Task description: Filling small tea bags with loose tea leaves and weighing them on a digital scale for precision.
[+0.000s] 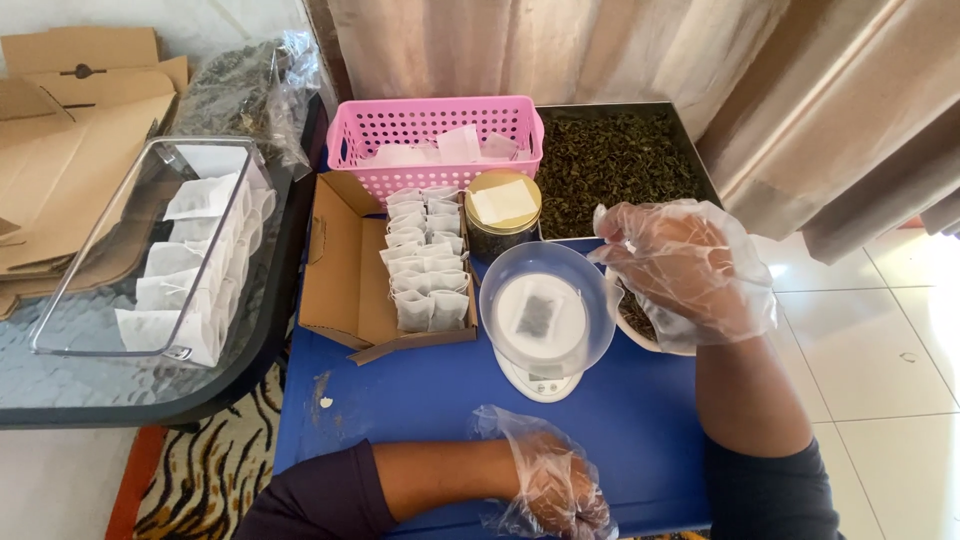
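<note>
My right hand [685, 270], in a clear plastic glove, hovers over a white bowl of dark dried leaves [640, 325], fingers pinched together; whether it holds leaves is hidden. My left hand [550, 485], also gloved, rests curled on the blue table [420, 410] near the front edge. Between them a clear dish [545, 305] sits on a small white scale [540, 380], with one small filled tea bag [537, 315] lying in it.
A cardboard box [340, 270] holds rows of filled tea bags [428, 260]. Behind stand a gold-lidded jar [503, 205], a pink basket [440, 130] and a metal tray of dried leaves [620, 160]. A clear container with bags [170, 250] sits on the glass table at left.
</note>
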